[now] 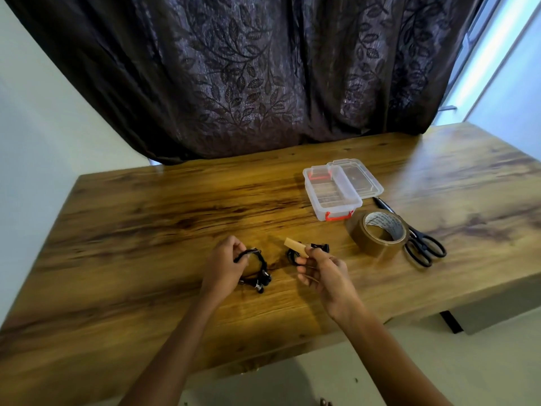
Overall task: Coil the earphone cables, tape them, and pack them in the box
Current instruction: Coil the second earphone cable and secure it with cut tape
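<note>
Both hands busy over two black coils, near the desk's (146,218) front edge.
The left hand (225,265) curls round one coiled earphone cable (255,269), buds toward the near edge. The right hand (325,273) pinches one tape strip (296,247), its long axis slanting toward the far left corner. A second coil (314,249) lies just beyond it. Rightward are one tape roll (377,234), one scissors (423,246) and one open box (330,196), its length running near to far, lid (361,180) alongside.

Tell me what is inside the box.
The box is open, and nothing shows inside but its clear floor. The near wall and red latch blur a strip of that floor, so that part is uncertain.
</note>
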Demonstrator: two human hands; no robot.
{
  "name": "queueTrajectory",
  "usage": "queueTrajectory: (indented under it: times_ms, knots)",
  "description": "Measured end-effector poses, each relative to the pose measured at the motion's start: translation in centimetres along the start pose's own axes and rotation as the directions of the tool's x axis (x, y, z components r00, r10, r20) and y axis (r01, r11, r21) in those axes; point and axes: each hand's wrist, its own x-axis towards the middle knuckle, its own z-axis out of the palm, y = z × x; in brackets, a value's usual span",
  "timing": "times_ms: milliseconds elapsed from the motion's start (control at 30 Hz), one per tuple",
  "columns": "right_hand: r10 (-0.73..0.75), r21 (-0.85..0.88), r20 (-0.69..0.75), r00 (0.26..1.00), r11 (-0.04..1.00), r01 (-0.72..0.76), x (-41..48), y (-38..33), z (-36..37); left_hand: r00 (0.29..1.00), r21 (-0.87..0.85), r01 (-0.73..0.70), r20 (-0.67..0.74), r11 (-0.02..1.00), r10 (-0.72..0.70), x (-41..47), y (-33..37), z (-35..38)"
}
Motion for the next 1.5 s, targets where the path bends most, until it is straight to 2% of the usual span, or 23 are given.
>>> queueTrajectory:
  times_ms: [167, 300, 400, 467, 567, 667, 767, 833, 1067, 1167, 1367, 1500]
  knots:
    - [-0.143, 0.003, -0.044, 0.989, 0.99, 0.143, 0.0, -0.3, 1.2, 0.999, -0.312, 0.034, 0.015, 0.949, -0.031, -0.4, 4.1, -1.8]
    - [-0.387, -0.03, -0.15, 0.91, 0.922, 0.387, -0.2, -1.4, 2.3, 0.99, -0.551, 0.131, 0.112, 0.824, -0.082, -0.1, 7.2, -3.0]
    - [-0.636, -0.172, -0.186, 0.749, 0.772, 0.613, -0.6, -2.5, 3.0, 0.979, -0.696, 0.192, 0.182, 0.692, -0.089, 0.0, 9.2, -3.6]
    - [-0.751, -0.234, -0.181, 0.634, 0.66, 0.714, -1.0, -3.4, 3.4, 0.976, -0.763, 0.203, 0.206, 0.614, -0.066, 0.0, 10.4, -3.9]
    - [-0.877, -0.333, -0.108, 0.468, 0.476, 0.814, -1.5, -4.9, 4.0, 0.974, -0.798, 0.191, 0.227, 0.572, -0.009, -0.3, 12.2, -4.2]
    - [-0.961, -0.428, 0.018, 0.275, 0.241, 0.871, -1.6, -5.7, 4.3, 0.974, -0.806, 0.152, 0.221, 0.572, 0.052, -0.6, 13.7, -4.4]
    - [-0.984, -0.502, 0.107, 0.144, 0.072, 0.862, -1.9, -6.1, 4.6, 0.973, -0.823, 0.132, 0.213, 0.553, 0.084, -0.9, 14.6, -4.6]
    - [-0.98, -0.543, 0.176, 0.087, -0.023, 0.84, -2.1, -6.3, 4.6, 0.97, -0.831, 0.126, 0.219, 0.542, 0.109, -1.0, 15.1, -4.7]
    - [-0.936, -0.634, 0.348, -0.049, -0.273, 0.723, -2.6, -7.0, 4.3, 0.963, -0.888, 0.116, 0.21, 0.445, 0.168, -1.5, 16.1, -5.0]
    - [-0.924, -0.658, 0.369, -0.096, -0.333, 0.675, -2.7, -7.3, 4.4, 0.963, -0.895, 0.113, 0.206, 0.432, 0.176, -1.7, 16.4, -5.1]
    - [-0.885, -0.686, 0.457, -0.088, -0.413, 0.599, -3.5, -7.9, 4.2, 0.963, -0.899, 0.107, 0.2, 0.425, 0.179, -1.9, 16.4, -5.5]
    - [-0.849, -0.643, 0.527, -0.047, -0.435, 0.63, -3.9, -8.6, 3.8, 0.965, -0.9, 0.109, 0.197, 0.422, 0.171, -2.0, 16.4, -5.8]
